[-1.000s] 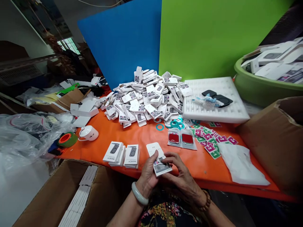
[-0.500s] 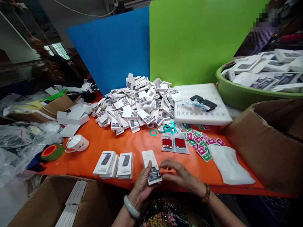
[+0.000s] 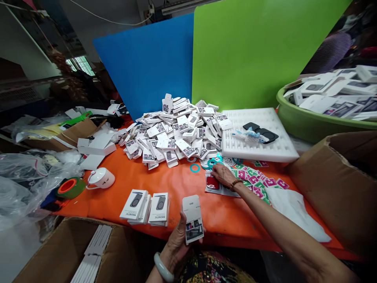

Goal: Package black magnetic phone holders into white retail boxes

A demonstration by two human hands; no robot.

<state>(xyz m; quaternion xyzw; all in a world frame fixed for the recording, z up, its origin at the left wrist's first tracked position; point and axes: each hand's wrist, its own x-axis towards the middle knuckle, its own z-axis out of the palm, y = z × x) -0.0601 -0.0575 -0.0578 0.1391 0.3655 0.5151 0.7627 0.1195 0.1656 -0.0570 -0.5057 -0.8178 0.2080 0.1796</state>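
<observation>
My left hand (image 3: pixel 177 238) grips a small white printed box (image 3: pixel 193 220) upright near the table's front edge, thumb along its left side. The box's top flap stands up. My right hand (image 3: pixel 223 175) reaches forward over a clear pouch (image 3: pixel 217 191) with a red square piece (image 3: pixel 212 182). Its fingers are bent down and close together by several teal rings (image 3: pixel 212 163); whatever lies under the fingertips is hidden. Left of the held box lie two stacks of white "MAGNETIC" boxes, a left stack (image 3: pixel 134 205) and a right stack (image 3: pixel 159 208).
A large heap of white boxes (image 3: pixel 176 137) lies at the back. Right of it sits a white foam tray (image 3: pixel 262 151) with black pads. Pink and green cards (image 3: pixel 256 181), a white bag (image 3: pixel 297 214), a mug (image 3: pixel 101 179), cardboard cartons (image 3: pixel 330 188) and a green tub (image 3: pixel 318 122) surround the orange table.
My right hand has moved from beside the held box forward to the pouch and rings. My left hand keeps the box, now tilted a little more upright. The view has shifted slightly.
</observation>
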